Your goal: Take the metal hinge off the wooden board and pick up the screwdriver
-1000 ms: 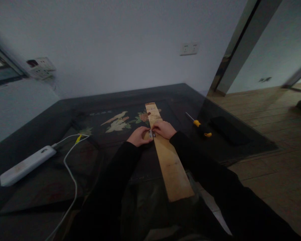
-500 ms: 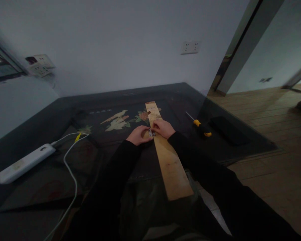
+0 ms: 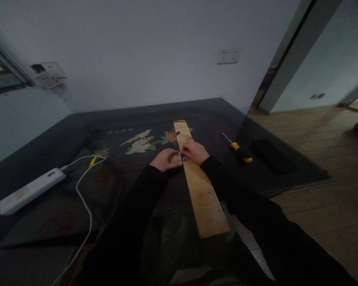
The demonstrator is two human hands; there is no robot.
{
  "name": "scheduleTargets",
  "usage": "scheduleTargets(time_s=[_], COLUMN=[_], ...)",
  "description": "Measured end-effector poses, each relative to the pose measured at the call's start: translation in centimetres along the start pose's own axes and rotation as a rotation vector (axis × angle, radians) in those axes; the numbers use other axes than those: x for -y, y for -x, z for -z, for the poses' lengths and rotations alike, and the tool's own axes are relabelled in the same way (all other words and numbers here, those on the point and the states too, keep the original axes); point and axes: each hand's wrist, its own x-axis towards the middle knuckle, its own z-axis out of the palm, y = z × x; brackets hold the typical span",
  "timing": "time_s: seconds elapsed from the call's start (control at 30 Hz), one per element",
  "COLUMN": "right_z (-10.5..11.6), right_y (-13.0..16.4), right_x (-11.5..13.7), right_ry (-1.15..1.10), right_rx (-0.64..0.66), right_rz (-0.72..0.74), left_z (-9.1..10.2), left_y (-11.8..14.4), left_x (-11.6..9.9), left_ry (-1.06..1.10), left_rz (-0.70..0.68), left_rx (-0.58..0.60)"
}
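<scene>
A long, narrow wooden board [image 3: 204, 198] lies on the dark table, its near end sticking out past the front edge. At its left edge sits a small metal hinge [image 3: 179, 157] with holes in its plates. My left hand [image 3: 166, 160] is closed about the hinge from the left, thumb and fingers on either side; a bit of pale wood [image 3: 173, 159] shows between them. Over the board, my right hand [image 3: 195, 152] has its fingertips pinched together at the hinge. Whatever is in that pinch is too small to make out. A screwdriver [image 3: 241, 152] with a yellow and black handle lies to the right.
On the dark table [image 3: 137, 113], a white power strip [image 3: 32, 190] with a pale cable [image 3: 88, 208] lies at the left. Beyond the screwdriver is a flat black object [image 3: 271, 155]. A wall with sockets [image 3: 228, 56] stands behind the table.
Both hands stay at the hinge, with at most a slight shift of the right fingers. The view has moved a little; the board and screwdriver lie as before.
</scene>
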Motion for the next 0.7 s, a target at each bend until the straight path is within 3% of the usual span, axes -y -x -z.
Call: scheduleTargets(time_s=[0.13,0.33,0.5,0.7], right_z=[0.3,0.0,0.0,0.5], right_y=[0.1,0.1,-0.1,0.1], right_x=[0.0,-0.1,-0.5,-1.0], right_ry=[-0.032,-0.067,-0.135,-0.187], right_rx=[0.011,0.001,0.015,0.147], right_rz=[0.057,-0.014,0.025,0.113], left_z=[0.2,0.3,0.4,0.3], left_y=[0.0,0.0,0.1,0.0], left_x=[0.0,-0.1,-0.1,0.2], left_ry=[-0.006,-0.016,-0.015,0.007], left_rz=[-0.005,-0.004,0.004,0.014], left_rx=[0.012,0.006,0.014,0.036])
